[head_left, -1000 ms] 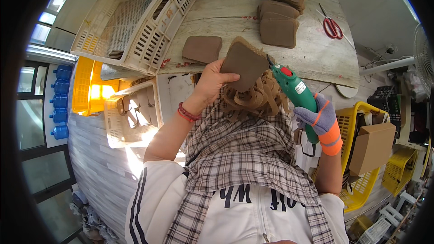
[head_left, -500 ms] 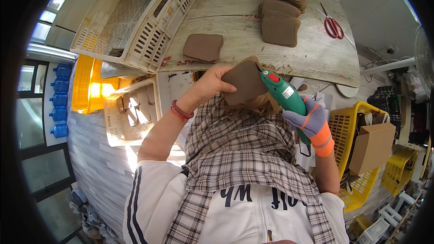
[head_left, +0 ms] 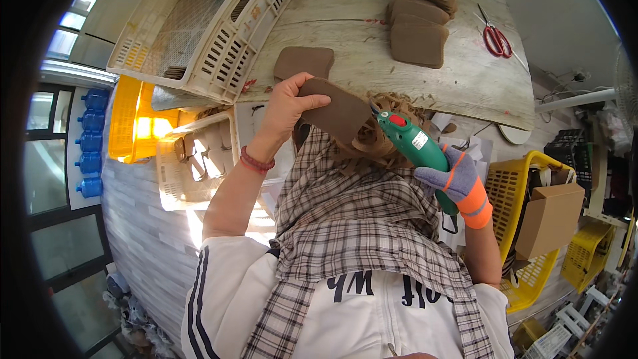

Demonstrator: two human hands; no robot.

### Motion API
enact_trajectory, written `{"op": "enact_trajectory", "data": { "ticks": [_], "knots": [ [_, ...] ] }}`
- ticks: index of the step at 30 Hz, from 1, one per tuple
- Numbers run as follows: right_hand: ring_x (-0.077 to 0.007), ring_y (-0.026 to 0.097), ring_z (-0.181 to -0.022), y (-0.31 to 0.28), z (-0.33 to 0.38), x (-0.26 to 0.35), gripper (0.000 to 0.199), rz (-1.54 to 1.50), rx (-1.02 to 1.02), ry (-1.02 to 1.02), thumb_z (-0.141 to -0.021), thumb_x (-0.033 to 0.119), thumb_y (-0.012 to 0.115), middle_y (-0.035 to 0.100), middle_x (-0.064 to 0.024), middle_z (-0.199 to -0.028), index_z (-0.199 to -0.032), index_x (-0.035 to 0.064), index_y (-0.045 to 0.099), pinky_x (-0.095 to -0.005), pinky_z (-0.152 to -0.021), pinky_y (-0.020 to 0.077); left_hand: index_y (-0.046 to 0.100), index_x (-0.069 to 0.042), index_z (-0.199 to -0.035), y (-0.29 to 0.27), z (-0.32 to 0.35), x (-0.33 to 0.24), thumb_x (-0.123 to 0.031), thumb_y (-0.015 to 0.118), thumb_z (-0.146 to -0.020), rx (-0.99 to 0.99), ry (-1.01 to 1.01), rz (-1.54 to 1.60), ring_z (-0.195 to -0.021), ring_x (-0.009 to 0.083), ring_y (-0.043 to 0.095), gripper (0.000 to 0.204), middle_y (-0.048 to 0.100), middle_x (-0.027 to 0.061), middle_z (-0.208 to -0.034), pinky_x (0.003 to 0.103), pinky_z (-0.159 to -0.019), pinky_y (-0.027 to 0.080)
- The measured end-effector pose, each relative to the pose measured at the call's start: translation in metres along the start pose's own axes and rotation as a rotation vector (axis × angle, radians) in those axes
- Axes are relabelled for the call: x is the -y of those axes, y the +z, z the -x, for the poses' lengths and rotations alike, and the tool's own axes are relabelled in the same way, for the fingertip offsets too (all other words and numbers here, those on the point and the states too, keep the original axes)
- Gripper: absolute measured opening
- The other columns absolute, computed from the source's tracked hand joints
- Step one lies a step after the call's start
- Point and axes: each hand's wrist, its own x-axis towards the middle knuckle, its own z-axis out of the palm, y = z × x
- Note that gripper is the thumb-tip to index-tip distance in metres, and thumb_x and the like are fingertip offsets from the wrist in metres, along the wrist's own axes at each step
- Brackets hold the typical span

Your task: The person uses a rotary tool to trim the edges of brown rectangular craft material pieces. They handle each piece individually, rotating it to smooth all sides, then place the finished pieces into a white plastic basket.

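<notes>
My left hand [head_left: 282, 112] pinches a flat brown pad [head_left: 337, 112] with rounded corners by its left end, thumb on top. In a grey and orange glove, my right hand [head_left: 457, 179] wraps round a green handheld electric cutter [head_left: 417, 141] with a red button. The cutter's tip points up and left, close to the pad's right end; whether they touch I cannot tell. Curled brown trimmings [head_left: 380, 145] lie over my lap and by the table's edge. Just beyond my left hand, a small pile of similar pads [head_left: 304, 61] rests on the table.
Stacked brown pads [head_left: 417, 41] stand farther back on the worn wooden table [head_left: 332, 23]. Red-handled scissors [head_left: 496, 40] lie at its right. A white crate [head_left: 222, 46] stands at the left, with a lower crate [head_left: 174, 186] below. A yellow basket [head_left: 495, 216] is at my right.
My left hand has moved up and left with the pad, turning it. The pad has come away from the cutter's side, and more trimmings show. My right hand stays almost in place.
</notes>
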Motion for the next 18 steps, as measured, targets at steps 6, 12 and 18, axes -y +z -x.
{"op": "enact_trajectory", "data": {
  "ticks": [6,12,18],
  "knots": [
    [-0.005,0.054,-0.056,0.006,-0.002,-0.01,0.047,0.073,0.017,-0.049,-0.071,0.031,0.082,0.061,-0.0018,-0.066,-0.1,0.0004,0.06,-0.0216,-0.051,0.0443,0.063,0.0,-0.098,0.004,0.005,0.002,0.002,0.066,-0.079,0.029,-0.054,0.067,-0.078,0.0085,0.062,0.02,0.067,0.0037,-0.089,0.022,-0.071,0.05],
    [-0.0052,0.054,-0.057,0.015,0.0,0.0,0.051,0.039,0.025,-0.037,-0.071,0.033,0.082,0.061,-0.0014,-0.068,-0.103,0.0002,0.06,-0.022,-0.053,0.0448,0.064,-0.001,-0.094,0.016,0.01,-0.007,0.0,0.069,-0.077,0.153,-0.141,-0.014,-0.076,0.0071,0.06,0.018,0.066,0.0011,-0.085,0.022,-0.071,0.048],
    [-0.0057,0.054,-0.057,0.019,-0.002,0.008,0.051,0.121,0.049,-0.06,-0.071,0.033,0.082,0.06,-0.0018,-0.068,-0.104,0.0003,0.06,-0.0221,-0.053,0.0445,0.065,-0.003,-0.092,0.023,0.016,-0.013,0.001,0.069,-0.075,0.25,-0.221,-0.138,-0.074,0.0068,0.059,0.018,0.066,-0.0003,-0.082,0.021,-0.071,0.048]
  ]
}}
